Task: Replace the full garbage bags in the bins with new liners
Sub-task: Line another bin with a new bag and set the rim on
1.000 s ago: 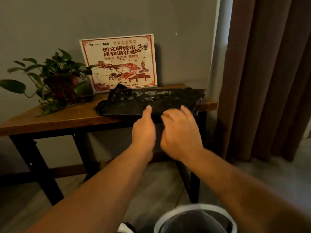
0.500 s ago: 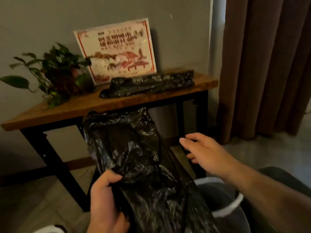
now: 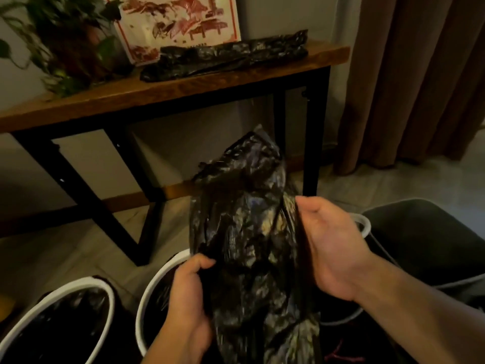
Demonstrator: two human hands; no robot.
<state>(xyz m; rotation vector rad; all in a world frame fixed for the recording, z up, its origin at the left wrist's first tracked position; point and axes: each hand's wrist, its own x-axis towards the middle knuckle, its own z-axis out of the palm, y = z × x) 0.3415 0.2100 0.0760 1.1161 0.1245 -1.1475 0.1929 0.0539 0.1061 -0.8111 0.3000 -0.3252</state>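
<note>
My left hand (image 3: 189, 292) low, fingers clenched round the black liner (image 3: 244, 219); right hand (image 3: 330, 248) higher, palm-in, pinching its right edge.

**Black liner (image 3: 244, 232) bunched above middle bin (image 3: 151, 286)**

Crumpled, glossy, standing tall and upright; gripped low by left hand (image 3: 189, 292), higher by right hand (image 3: 330, 248). Left of middle bin, second white-rimmed bin (image 3: 86, 282), black bag inside. Right of it, dark grey bin (image 3: 420, 227). Beyond it, folded spare liners (image 3: 225, 57) lying flat.
</note>
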